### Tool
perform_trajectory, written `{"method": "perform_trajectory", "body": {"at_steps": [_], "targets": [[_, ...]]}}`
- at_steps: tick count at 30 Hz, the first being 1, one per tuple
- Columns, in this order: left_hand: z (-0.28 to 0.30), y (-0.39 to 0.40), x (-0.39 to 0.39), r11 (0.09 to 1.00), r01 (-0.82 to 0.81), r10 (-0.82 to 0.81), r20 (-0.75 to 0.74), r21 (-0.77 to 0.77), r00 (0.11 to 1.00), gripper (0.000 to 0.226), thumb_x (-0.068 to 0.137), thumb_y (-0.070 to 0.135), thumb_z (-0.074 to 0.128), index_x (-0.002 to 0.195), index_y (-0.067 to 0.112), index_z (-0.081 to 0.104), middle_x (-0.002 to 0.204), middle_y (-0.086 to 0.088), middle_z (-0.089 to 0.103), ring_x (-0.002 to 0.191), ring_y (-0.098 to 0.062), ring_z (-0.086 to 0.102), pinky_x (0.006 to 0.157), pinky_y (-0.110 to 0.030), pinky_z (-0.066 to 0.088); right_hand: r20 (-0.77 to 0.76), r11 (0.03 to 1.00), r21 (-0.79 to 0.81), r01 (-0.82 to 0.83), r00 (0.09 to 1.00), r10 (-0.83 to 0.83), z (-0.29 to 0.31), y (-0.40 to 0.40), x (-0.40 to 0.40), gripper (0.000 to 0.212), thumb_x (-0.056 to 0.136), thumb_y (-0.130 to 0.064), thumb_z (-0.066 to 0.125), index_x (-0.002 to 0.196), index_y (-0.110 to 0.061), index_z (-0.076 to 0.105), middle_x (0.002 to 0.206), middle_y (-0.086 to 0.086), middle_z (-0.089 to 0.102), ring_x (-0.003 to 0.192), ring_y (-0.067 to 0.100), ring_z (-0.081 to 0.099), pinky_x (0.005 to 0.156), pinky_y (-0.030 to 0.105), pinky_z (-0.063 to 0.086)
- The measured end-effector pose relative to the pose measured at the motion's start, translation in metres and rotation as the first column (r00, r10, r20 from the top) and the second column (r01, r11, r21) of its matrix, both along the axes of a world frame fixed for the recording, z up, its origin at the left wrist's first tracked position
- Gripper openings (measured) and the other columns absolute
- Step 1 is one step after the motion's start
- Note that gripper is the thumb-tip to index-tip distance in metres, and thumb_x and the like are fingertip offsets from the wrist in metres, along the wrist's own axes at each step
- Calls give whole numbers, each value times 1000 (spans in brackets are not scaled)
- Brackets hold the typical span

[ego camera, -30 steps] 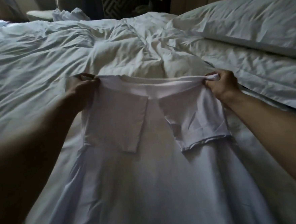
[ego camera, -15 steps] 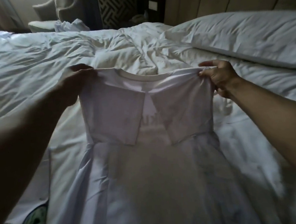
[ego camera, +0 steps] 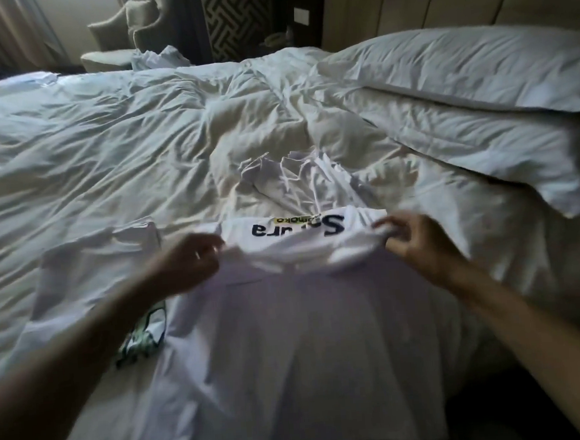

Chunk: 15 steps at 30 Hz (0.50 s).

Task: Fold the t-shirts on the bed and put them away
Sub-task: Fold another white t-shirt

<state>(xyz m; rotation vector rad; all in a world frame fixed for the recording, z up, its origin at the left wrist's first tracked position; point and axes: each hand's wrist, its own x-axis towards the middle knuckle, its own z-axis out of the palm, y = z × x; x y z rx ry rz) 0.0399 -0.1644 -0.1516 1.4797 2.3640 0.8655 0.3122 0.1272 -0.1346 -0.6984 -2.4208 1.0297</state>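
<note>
A white t-shirt (ego camera: 290, 340) lies spread on the bed in front of me, its top end turned over so dark printed letters (ego camera: 297, 227) show upside down. My left hand (ego camera: 185, 265) grips the left end of that turned-over edge. My right hand (ego camera: 413, 242) pinches the right end. A crumpled white t-shirt (ego camera: 299, 181) sits just beyond, toward the pillows. To the left lies a folded white garment (ego camera: 96, 267), and a piece with a green print (ego camera: 142, 340) peeks out beside my left forearm.
Rumpled white duvet (ego camera: 122, 145) covers the bed. Two pillows (ego camera: 478, 79) are stacked at the right by the headboard. An armchair (ego camera: 124, 35) holding white cloth stands beyond the far side of the bed. The bed's near right edge drops to dark floor.
Both hands held the shirt up by its shoulders with the sleeves folded in; now they have brought the top end down toward me, turning it over so the print shows.
</note>
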Motion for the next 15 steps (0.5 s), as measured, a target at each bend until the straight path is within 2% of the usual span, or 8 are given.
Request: {"method": "perform_trajectory", "body": {"at_steps": [3, 5, 8, 9, 11, 12, 13, 15], "targets": [[-18, -16, 52, 990, 63, -79, -126, -122, 989, 35, 60, 41, 40, 91, 36, 56, 73, 11, 55, 71, -17, 54, 66, -29, 46, 131, 994, 96, -50, 991, 37, -38, -33, 39, 40, 74, 10, 66, 75, -30, 60, 81, -9, 62, 79, 14, 63, 70, 6, 43], [-39, -34, 76, 987, 112, -138, -250, -115, 958, 23, 61, 34, 41, 78, 27, 55, 73, 15, 49, 73, -18, 55, 63, -24, 39, 179, 991, 129, -39, 984, 15, -54, -46, 58, 38, 74, 5, 64, 74, -32, 53, 82, -3, 61, 80, 20, 63, 70, 18, 45], [-47, -46, 87, 995, 98, -101, -410, -30, 907, 13, 67, 32, 48, 79, 28, 53, 73, 12, 54, 74, -22, 60, 63, -28, 43, 273, 978, 204, -41, 962, -17, -65, -59, 75, 32, 76, -4, 62, 103, -20, 59, 97, 1, 62, 92, 28, 62, 78, 31, 45], [-52, -52, 93, 996, 84, -89, -459, -31, 884, 16, 72, 37, 52, 87, 30, 54, 76, 10, 58, 76, -22, 62, 64, -30, 46, 336, 967, 244, -72, 942, -15, -67, -64, 78, 42, 76, -11, 62, 118, -18, 57, 109, 2, 62, 102, 28, 60, 85, 33, 44], [-63, -59, 104, 995, 16, -68, -558, -96, 827, 42, 80, 56, 57, 115, 33, 58, 88, 7, 64, 82, -21, 64, 67, -32, 51, 433, 919, 370, -137, 900, -40, -70, -73, 79, 61, 73, -31, 61, 133, -21, 52, 122, 3, 58, 115, 28, 55, 93, 39, 42], [-66, -58, 105, 994, -14, -55, -593, -112, 803, 55, 81, 63, 55, 125, 32, 57, 91, 5, 64, 82, -21, 65, 65, -32, 53, 437, 883, 440, -161, 898, -54, -73, -77, 77, 61, 70, -35, 60, 130, -23, 56, 117, 4, 59, 111, 31, 57, 90, 42, 45], [-67, -56, 108, 994, -23, -43, -594, -103, 803, 54, 83, 64, 52, 127, 33, 58, 92, 5, 62, 80, -21, 65, 63, -32, 54, 399, 855, 495, -157, 915, -64, -77, -81, 75, 53, 66, -33, 64, 118, -23, 64, 106, 5, 61, 100, 33, 62, 81, 44, 49], [-70, -54, 114, 999, 52, -47, -564, -8, 825, 33, 88, 49, 49, 114, 36, 66, 85, 5, 58, 74, -21, 64, 58, -31, 53, 285, 832, 545, -102, 956, -69, -83, -90, 73, 34, 59, -16, 74, 91, -20, 67, 87, 5, 60, 82, 34, 65, 67, 42, 53]]}}
